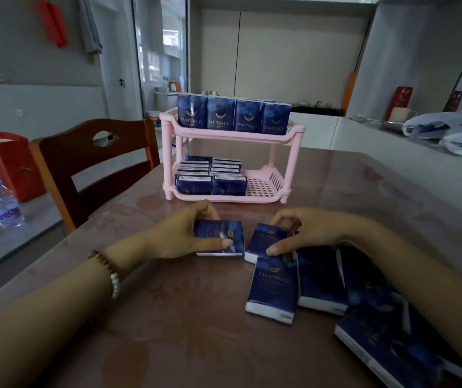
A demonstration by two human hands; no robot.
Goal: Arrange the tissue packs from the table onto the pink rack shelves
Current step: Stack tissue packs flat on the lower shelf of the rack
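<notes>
A pink two-tier rack (266, 187) stands on the brown table (174, 326). Its top shelf carries a row of upright dark blue tissue packs (220, 114). Several more packs (210, 179) fill the left part of the bottom shelf, whose right part is bare. My left hand (185, 233) grips one tissue pack (224, 233) lying on the table just in front of the rack. My right hand (305, 229) pinches another pack (263, 240) beside it. Several loose packs (319, 281) lie flat at the lower right, under my right forearm.
A wooden chair (95, 169) stands at the table's left edge. Beyond it sit a water bottle (4, 204) and a red gift bag (9, 163). A white counter with plastic bags (448, 130) runs along the right.
</notes>
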